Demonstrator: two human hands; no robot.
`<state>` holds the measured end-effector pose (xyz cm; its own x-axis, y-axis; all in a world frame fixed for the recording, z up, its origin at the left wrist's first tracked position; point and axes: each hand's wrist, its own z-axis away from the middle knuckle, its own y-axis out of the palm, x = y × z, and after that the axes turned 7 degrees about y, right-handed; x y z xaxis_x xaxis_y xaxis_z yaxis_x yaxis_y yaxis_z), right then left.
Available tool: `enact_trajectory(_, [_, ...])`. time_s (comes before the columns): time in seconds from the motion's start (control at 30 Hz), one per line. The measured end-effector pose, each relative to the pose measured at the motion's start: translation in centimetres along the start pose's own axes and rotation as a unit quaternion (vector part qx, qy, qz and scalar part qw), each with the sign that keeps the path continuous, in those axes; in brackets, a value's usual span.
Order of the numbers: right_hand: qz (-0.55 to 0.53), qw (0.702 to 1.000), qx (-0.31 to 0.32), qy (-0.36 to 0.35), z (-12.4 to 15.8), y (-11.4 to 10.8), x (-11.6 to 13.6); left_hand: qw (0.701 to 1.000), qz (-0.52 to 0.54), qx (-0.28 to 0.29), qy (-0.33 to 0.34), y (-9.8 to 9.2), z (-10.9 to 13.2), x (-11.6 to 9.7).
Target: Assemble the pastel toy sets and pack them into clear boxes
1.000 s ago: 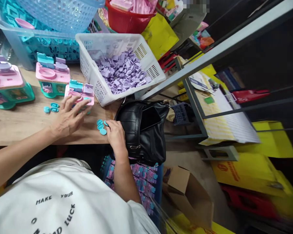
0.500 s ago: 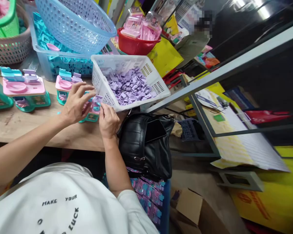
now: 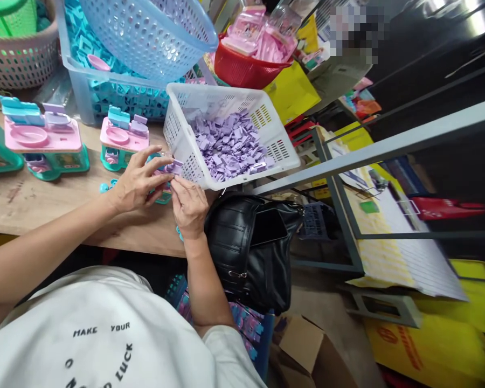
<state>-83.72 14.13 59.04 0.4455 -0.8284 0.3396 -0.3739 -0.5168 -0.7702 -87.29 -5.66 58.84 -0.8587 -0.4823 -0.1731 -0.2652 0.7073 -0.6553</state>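
A small pink and teal toy kitchen (image 3: 164,198) stands near the table's front edge, mostly hidden by my hands. My left hand (image 3: 139,180) reaches over it from the left, fingers bent and closed about its top. From the right, my right hand (image 3: 189,207) pinches thumb and forefinger together at a purple piece (image 3: 173,167) on the toy's top; what lies between the fingertips is hidden. Behind my left hand stands a similar toy kitchen (image 3: 123,141) with blue and purple parts on top. Another toy kitchen (image 3: 44,143) is farther left. Small blue pieces (image 3: 107,186) lie beside my left wrist.
A white basket (image 3: 186,145) of purple pieces is just beyond my hands. Behind are a blue bin (image 3: 83,99) of blue pieces, a tilted blue basket (image 3: 153,43) and a red basket (image 3: 242,67). A black bag (image 3: 234,231) hangs right of the table (image 3: 64,207).
The view has shifted, so the table and toys sit differently in it. My fingers have come closer together over the toy kitchen, with my right fingertips at the purple piece.
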Motion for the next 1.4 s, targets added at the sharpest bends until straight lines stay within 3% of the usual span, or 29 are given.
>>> enact_trajectory(0.13, [-0.031,0.995,0.067,0.066,-0.7,-1.0,0.6,0.996,-0.011,0.068,-0.063,-0.2,-0.3,-0.2])
enact_trajectory(0.27, [-0.067,0.995,0.056,0.057,0.3,-3.1,0.2,0.994,-0.024,0.086,-0.065,-0.6,-0.7,-0.7])
enact_trajectory(0.37, [-0.058,0.994,0.028,0.091,3.5,-4.7,0.1,0.996,-0.057,0.055,-0.051,-2.2,0.3,-1.2])
enact_trajectory(0.43, [-0.05,0.992,0.039,0.107,6.0,-5.1,0.6,0.992,-0.092,0.012,-0.082,-4.0,2.0,-1.6])
enact_trajectory(0.57, [-0.073,0.99,0.093,0.074,7.8,-3.1,3.5,0.968,-0.16,-0.045,-0.189,-7.1,6.7,-2.0])
enact_trajectory(0.67, [-0.074,0.986,0.139,0.051,6.0,0.1,6.6,0.966,-0.167,0.002,-0.199,-7.7,9.2,-2.0])
enact_trajectory(0.8, [-0.034,0.982,0.176,0.053,2.8,4.5,10.5,0.964,-0.154,0.078,-0.203,-6.7,9.8,-1.7])
enact_trajectory(0.97, [-0.001,0.977,0.201,0.068,1.4,6.6,12.3,0.959,-0.135,0.112,-0.221,-5.7,9.7,-0.7])
enact_trajectory(1.07, [-0.035,0.98,0.184,0.067,1.3,5.8,12.5,0.97,-0.097,0.081,-0.209,-6.3,9.9,-0.3])
enact_trajectory(1.2, [-0.105,0.988,0.098,0.063,-0.6,2.6,12.6,0.985,-0.057,-0.02,-0.162,-8.3,8.0,-0.8])
enact_trajectory(1.27, [-0.142,0.985,0.087,0.046,-3.2,0.6,12.2,0.986,-0.062,-0.065,-0.141,-9.1,5.7,-1.0])
enact_trajectory(1.4, [-0.197,0.97,0.143,0.029,-9.9,-1.9,10.0,0.981,-0.104,-0.093,-0.137,-9.3,0.6,0.9])
